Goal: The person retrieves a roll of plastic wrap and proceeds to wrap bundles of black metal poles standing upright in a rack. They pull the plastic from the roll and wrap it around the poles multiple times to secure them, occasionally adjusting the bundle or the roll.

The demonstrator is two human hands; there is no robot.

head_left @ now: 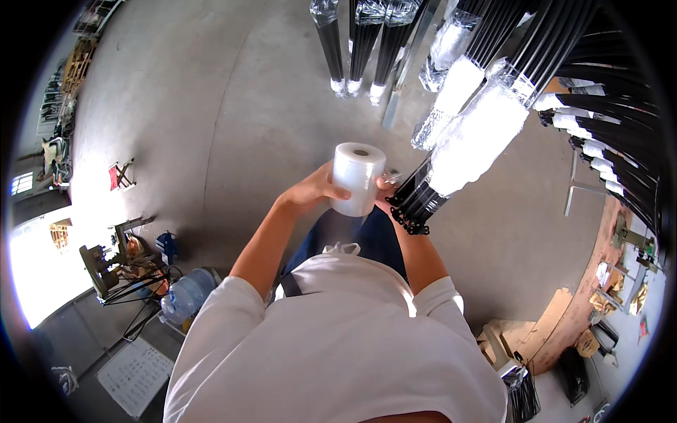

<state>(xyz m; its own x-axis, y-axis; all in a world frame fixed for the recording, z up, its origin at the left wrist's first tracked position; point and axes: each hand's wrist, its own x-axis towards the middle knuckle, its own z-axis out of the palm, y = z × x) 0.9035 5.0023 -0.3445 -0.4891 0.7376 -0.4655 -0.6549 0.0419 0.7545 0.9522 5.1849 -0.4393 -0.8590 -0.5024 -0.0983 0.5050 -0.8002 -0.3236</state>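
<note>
A thick roll of clear stretch film stands nearly upright in front of my waist, its cardboard core showing at the top. My left hand grips it from the left, thumb across its lower side. On the opposite side, the fingers of my right hand close against the roll; part of that hand is hidden behind it. Just right of my right hand are the dark ends of a bundle of long black rods, wrapped in white and clear film. This bundle slants up to the right and covers part of my right forearm.
Beside that bundle lies another film-wrapped bundle. Several more black bundles stand farther ahead, and others line the right side. A water bottle, a machine and a whiteboard are at left.
</note>
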